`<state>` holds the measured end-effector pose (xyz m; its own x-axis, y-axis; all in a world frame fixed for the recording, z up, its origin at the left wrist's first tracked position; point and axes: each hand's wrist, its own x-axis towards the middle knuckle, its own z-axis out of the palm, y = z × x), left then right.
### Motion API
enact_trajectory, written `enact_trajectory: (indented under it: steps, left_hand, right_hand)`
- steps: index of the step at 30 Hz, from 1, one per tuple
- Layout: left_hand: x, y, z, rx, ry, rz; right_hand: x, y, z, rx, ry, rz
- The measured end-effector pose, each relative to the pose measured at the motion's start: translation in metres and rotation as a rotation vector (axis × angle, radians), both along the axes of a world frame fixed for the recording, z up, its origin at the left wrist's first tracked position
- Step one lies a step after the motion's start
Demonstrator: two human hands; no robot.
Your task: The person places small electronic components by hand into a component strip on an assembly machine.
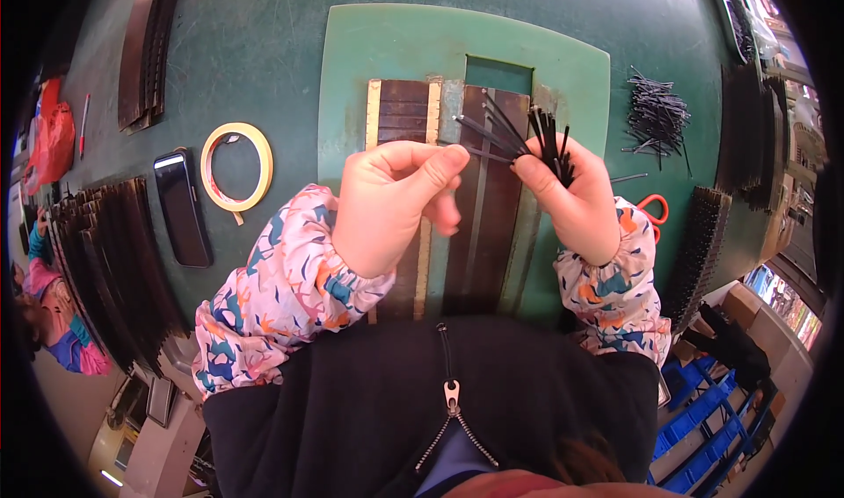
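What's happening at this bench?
A person's right hand holds a bundle of thin black pieces, while the left hand appears to pinch one piece by its end. Both hands are above a green board with dark panels on it. A loose pile of similar pieces lies right of the board.

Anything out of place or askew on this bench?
Minor: one dark strip lies alone below the loose pile, apart from it and from the black bundle in the right hand. Brownish stains also mark the otherwise green mat. No clear damage stands out.
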<state>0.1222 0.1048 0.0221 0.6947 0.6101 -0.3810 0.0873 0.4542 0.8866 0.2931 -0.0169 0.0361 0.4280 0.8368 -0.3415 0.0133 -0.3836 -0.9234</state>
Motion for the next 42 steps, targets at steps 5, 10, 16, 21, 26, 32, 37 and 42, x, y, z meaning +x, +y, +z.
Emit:
enact_trajectory:
  steps: [5,10,16,21,26,32,37,42]
  left_hand:
    - [-0.020,-0.025,-0.006,1.312,0.268,-0.584]
    - [-0.028,-0.030,0.001,1.538,0.434,-0.892]
    - [-0.007,0.010,-0.005,1.557,0.354,-0.519]
    - [-0.001,0.017,-0.010,1.670,0.493,-0.399]
    - [0.001,0.017,-0.012,1.666,0.533,-0.417]
    - [0.007,0.014,-0.014,1.601,0.636,-0.485]
    - [0.007,0.015,-0.014,1.615,0.678,-0.534]
    - [0.003,0.013,-0.024,1.592,0.516,-0.401]
  right_hand:
    - [0.033,0.013,-0.002,-0.008,-0.304,-0.079]
    - [0.031,0.030,-0.014,0.027,-0.353,-0.002]
    - [0.030,0.039,-0.013,-0.045,-0.350,0.081]
    - [0.033,0.039,-0.015,-0.087,-0.392,0.141]
    - [0.032,0.043,-0.014,-0.086,-0.370,0.131]
    - [0.036,0.040,-0.024,0.027,-0.411,0.108]
    - [0.068,0.005,-0.012,0.018,-0.315,-0.131]
    - [0.042,0.011,-0.007,0.008,-0.301,-0.023]
